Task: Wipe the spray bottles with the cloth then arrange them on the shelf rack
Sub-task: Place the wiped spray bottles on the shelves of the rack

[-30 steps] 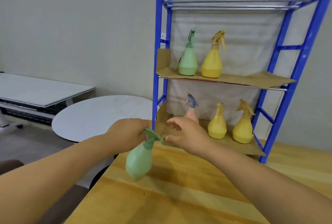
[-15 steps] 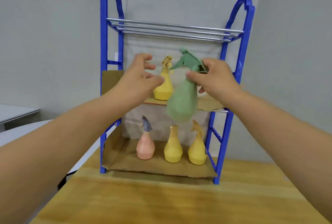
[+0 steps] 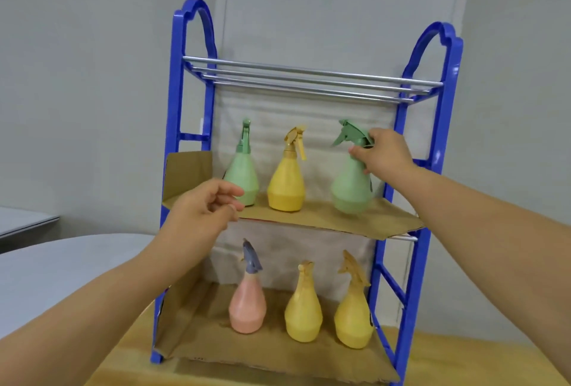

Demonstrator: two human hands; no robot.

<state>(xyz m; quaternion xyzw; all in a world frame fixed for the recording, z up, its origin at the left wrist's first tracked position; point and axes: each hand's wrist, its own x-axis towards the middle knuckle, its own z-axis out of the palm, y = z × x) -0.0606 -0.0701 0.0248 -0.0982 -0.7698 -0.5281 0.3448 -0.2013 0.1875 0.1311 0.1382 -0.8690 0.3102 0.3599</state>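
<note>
Your right hand (image 3: 383, 153) grips the neck of a green spray bottle (image 3: 350, 190), with the fingers curled round it just below the trigger head. The palm hides the back of the neck and the collar. The bottle is at the right end of the middle shelf of the blue shelf rack (image 3: 445, 126), leaning slightly. Its base is at the cardboard liner (image 3: 340, 220), but its lower edge is blurred, so you cannot tell whether it sits flat or is a touch off the surface.

Your left hand (image 3: 200, 209) hovers at the front left corner of that shelf. Its fingers are loosely curled with thumb and forefinger close together, and they hold nothing. It covers the lower left of a second green bottle (image 3: 242, 175), so that bottle's base is partly hidden. A yellow bottle (image 3: 285, 184) stands between the two green ones, apart from both.

On the bottom shelf a pink bottle (image 3: 247, 305) with a grey-blue head and two yellow bottles (image 3: 304, 314) (image 3: 352, 320) stand in a row. A dark mark on the right one is cut off by the rack's post.

The rack stands on the wooden bench (image 3: 463, 361). Both of your forearms run out of frame at the lower edges.
</note>
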